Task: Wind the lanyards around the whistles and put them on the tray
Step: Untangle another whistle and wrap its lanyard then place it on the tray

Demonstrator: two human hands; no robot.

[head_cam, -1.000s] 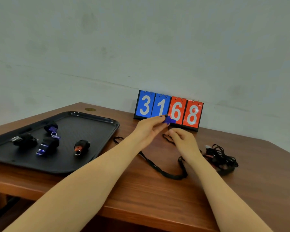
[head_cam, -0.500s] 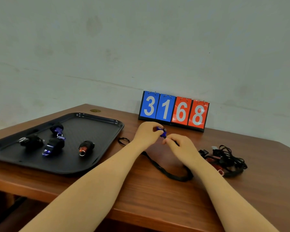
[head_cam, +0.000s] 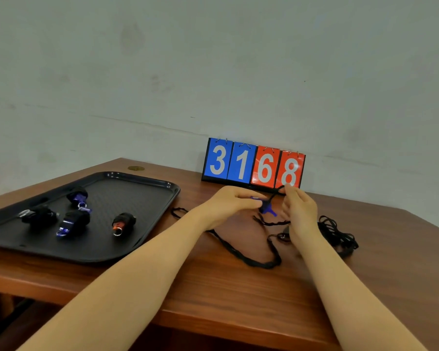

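Observation:
My left hand [head_cam: 230,205] pinches a blue whistle [head_cam: 266,207] above the table's middle. My right hand [head_cam: 300,215] holds the black lanyard [head_cam: 248,259] pulled up from the whistle toward its fingertips; the rest of the cord loops loose on the table below both hands. A black tray [head_cam: 142,239] at the left holds several whistles wrapped in their cords: a blue one [head_cam: 73,222], another blue one [head_cam: 78,196], an orange one [head_cam: 123,222] and a dark one [head_cam: 37,216].
A flip scoreboard [head_cam: 254,164] reading 3168 stands against the wall behind my hands. A tangle of black lanyards [head_cam: 338,234] lies on the table right of my right hand. The wooden table's front edge [head_cam: 213,315] runs below my forearms.
My right hand has lifted and moved right, drawing the lanyard up from the whistle. My left hand stays on the whistle. The camera tilted slightly.

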